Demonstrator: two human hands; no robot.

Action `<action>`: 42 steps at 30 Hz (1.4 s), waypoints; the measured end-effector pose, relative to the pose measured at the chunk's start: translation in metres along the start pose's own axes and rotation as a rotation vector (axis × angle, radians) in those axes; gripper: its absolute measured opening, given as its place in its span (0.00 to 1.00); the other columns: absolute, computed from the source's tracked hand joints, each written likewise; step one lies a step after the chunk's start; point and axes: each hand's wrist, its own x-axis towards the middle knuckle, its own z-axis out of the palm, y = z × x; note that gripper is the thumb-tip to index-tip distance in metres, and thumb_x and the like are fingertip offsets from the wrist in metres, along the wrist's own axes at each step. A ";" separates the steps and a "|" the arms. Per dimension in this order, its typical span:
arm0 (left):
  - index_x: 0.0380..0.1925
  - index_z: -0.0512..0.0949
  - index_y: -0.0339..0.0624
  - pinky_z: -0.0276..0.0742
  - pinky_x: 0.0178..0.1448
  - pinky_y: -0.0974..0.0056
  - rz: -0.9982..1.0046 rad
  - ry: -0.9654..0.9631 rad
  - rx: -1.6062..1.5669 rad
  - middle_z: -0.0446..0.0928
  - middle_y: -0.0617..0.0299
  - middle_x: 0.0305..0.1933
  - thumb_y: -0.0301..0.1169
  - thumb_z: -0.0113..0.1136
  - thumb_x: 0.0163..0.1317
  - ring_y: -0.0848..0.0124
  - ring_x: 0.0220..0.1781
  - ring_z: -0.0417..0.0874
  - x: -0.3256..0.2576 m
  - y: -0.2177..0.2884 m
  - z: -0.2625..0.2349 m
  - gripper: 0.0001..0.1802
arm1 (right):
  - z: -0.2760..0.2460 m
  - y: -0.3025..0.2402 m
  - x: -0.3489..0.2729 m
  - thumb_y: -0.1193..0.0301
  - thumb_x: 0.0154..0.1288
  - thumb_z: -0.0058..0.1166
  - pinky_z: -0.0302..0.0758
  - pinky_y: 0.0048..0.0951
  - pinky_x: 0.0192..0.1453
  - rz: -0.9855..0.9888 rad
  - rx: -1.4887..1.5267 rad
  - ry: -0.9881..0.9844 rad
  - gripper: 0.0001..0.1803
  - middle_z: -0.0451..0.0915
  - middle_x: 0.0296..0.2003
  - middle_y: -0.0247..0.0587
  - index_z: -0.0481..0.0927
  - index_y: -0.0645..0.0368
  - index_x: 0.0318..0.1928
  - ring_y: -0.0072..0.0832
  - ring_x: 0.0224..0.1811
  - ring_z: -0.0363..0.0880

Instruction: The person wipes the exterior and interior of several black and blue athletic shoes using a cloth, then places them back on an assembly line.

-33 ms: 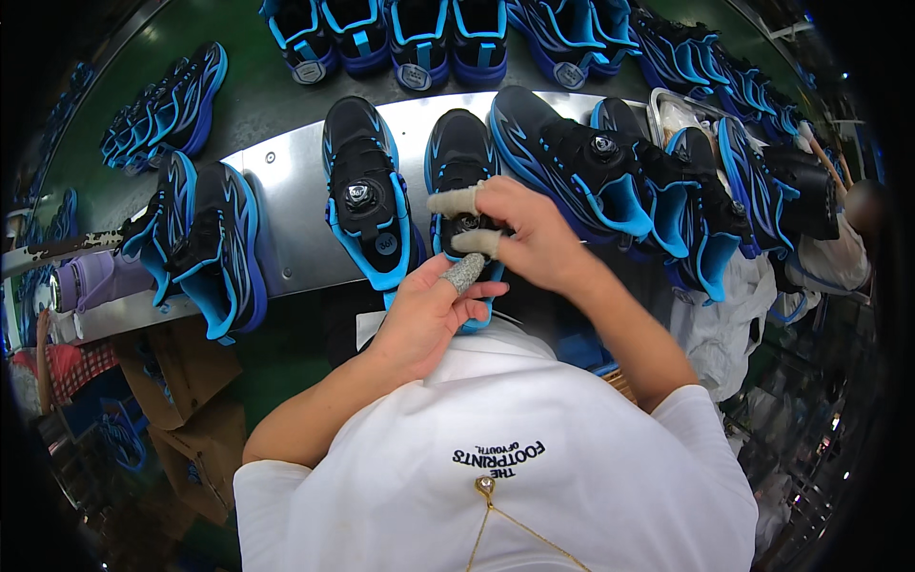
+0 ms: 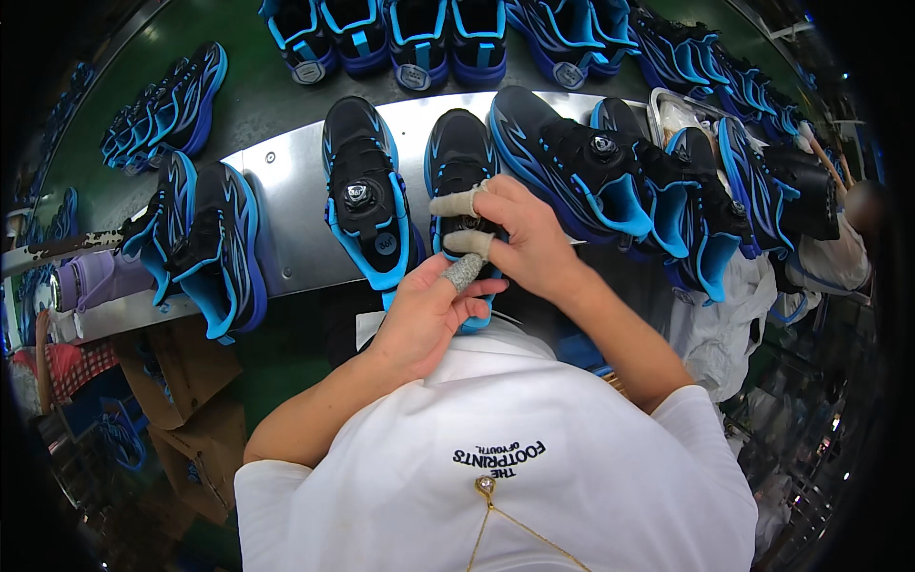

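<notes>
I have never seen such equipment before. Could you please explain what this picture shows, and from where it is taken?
There is no machine here: each grip is a person's own hand. A wide camera on the head looks down, so straight edges look bent.

The left grip, with a grey cover on the thumb, is at the heel end of a black-and-blue shoe. The right grip, with beige covers on thumb and index finger, is over the shoe's tongue. How firmly they hold it is hard to tell.

On the shiny metal surface a similar shoe with a round dial stands just left, and more shoes stand to either side. Beyond lies a green surface with further shoes.
</notes>
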 end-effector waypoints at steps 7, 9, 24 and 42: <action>0.57 0.71 0.35 0.79 0.44 0.66 0.001 0.030 -0.031 0.76 0.55 0.56 0.27 0.48 0.74 0.61 0.61 0.79 0.001 -0.001 0.000 0.14 | -0.017 0.009 0.009 0.72 0.54 0.66 0.71 0.29 0.46 0.012 0.163 -0.158 0.28 0.75 0.34 0.34 0.82 0.50 0.59 0.29 0.40 0.70; 0.57 0.71 0.35 0.79 0.44 0.66 0.013 0.024 -0.029 0.76 0.55 0.56 0.27 0.48 0.74 0.61 0.61 0.79 0.002 -0.005 0.002 0.14 | -0.015 0.011 0.005 0.73 0.54 0.66 0.71 0.29 0.47 0.006 0.196 -0.203 0.27 0.75 0.35 0.34 0.83 0.51 0.58 0.30 0.40 0.70; 0.57 0.72 0.33 0.80 0.43 0.68 0.027 -0.012 -0.013 0.78 0.53 0.55 0.30 0.47 0.76 0.64 0.55 0.82 0.002 -0.006 -0.001 0.16 | 0.014 0.002 -0.017 0.72 0.52 0.68 0.72 0.30 0.44 0.097 -0.095 0.193 0.23 0.78 0.34 0.36 0.86 0.54 0.52 0.30 0.37 0.71; 0.52 0.78 0.40 0.65 0.42 0.72 0.873 0.337 1.338 0.69 0.68 0.38 0.19 0.65 0.52 0.76 0.35 0.66 0.005 0.089 -0.052 0.24 | -0.017 0.010 0.050 0.73 0.67 0.58 0.69 0.25 0.40 0.249 0.165 0.135 0.18 0.73 0.33 0.36 0.81 0.56 0.57 0.24 0.32 0.70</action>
